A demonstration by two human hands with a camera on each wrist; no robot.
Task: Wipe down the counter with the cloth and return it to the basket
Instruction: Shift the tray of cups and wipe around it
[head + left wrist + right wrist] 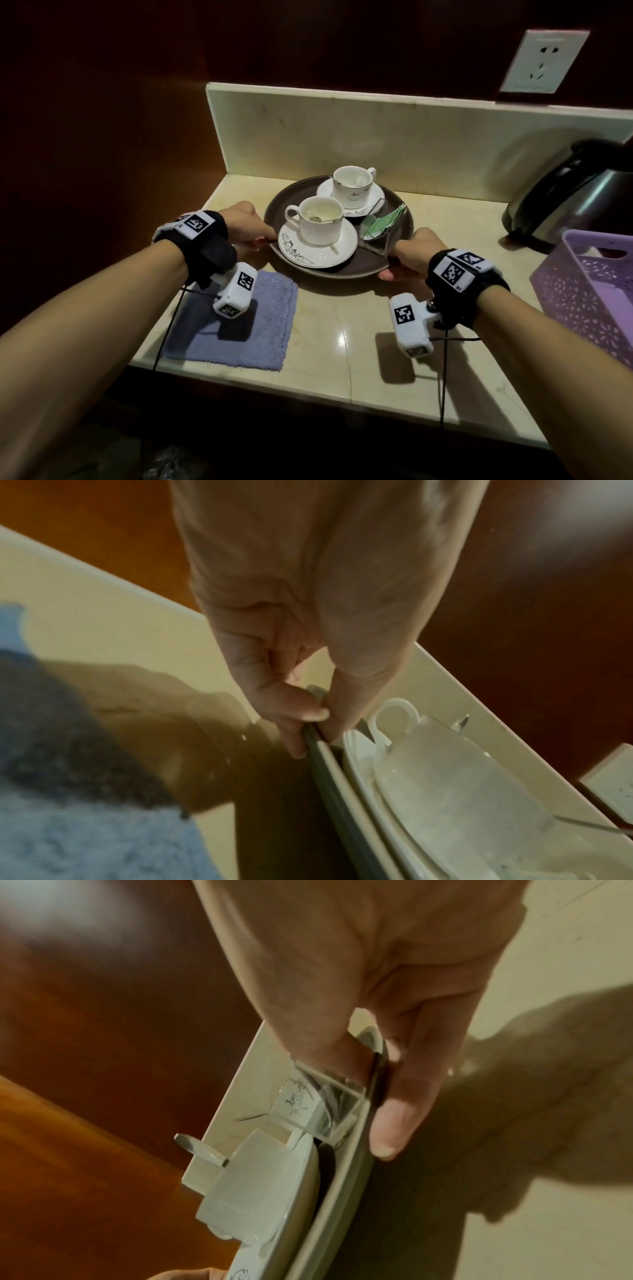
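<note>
A cream marble counter (342, 329) with a low backsplash sits in a corner of dark wood panelling, and a white wall socket (544, 61) is mounted above it at the right. Toward the back of the counter is a round brown tray (291, 197), and both hands grip it at opposite sides. The left hand (248, 228) pinches the tray's left rim, thumb on top and fingers curled under the edge, as the left wrist view shows. The right hand (416, 255) clamps the right rim the same way, thumb over the lip and fingers beneath it. I cannot tell whether the tray rests on the counter or is raised off it.

On the tray stand 2 white teacups on saucers: the near cup (317, 219) with a spoon (317, 218) inside it, and the far cup (352, 181) behind it. Beside them, on the tray's right part, a clear holder (376, 236) contains green packets (387, 221).

The blue cloth (270, 325) lies flat on the counter's front left corner, under the left forearm and near the tray. The purple perforated basket (589, 294) stands at the counter's right edge, well apart from the cloth. Behind the basket sits a dark metal electric kettle (565, 195).
</note>
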